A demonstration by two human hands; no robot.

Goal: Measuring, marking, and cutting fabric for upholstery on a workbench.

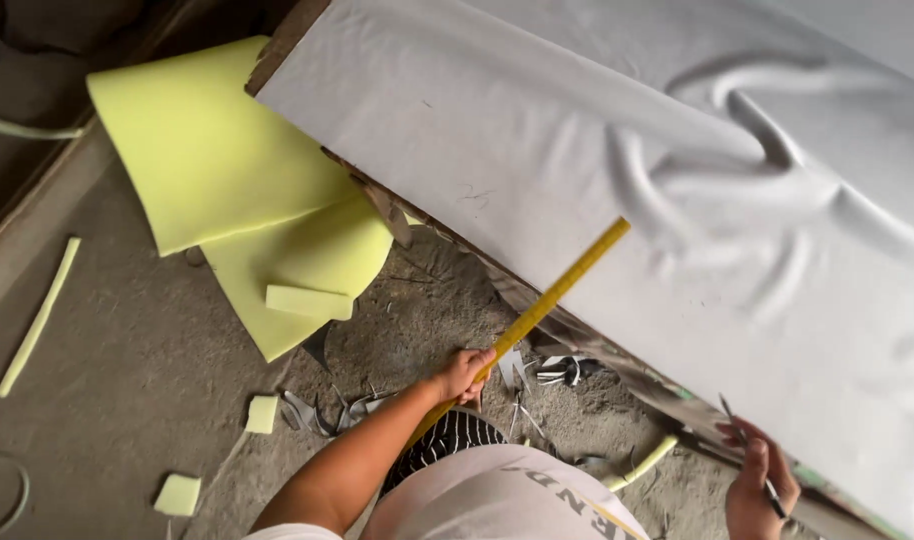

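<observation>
My left hand grips a long yellow ruler near its lower end; the ruler slants up to the right, its far tip lying on a wide sheet of white fabric. My right hand, at the bottom right by the fabric's near edge, holds a thin pencil pointing up toward the cloth. The fabric covers a raised work surface and has wrinkles at the upper right.
Yellow foam sheets lie on the dusty concrete floor at the left, partly under the table. Small foam offcuts, a long foam strip and fabric scraps are scattered on the floor.
</observation>
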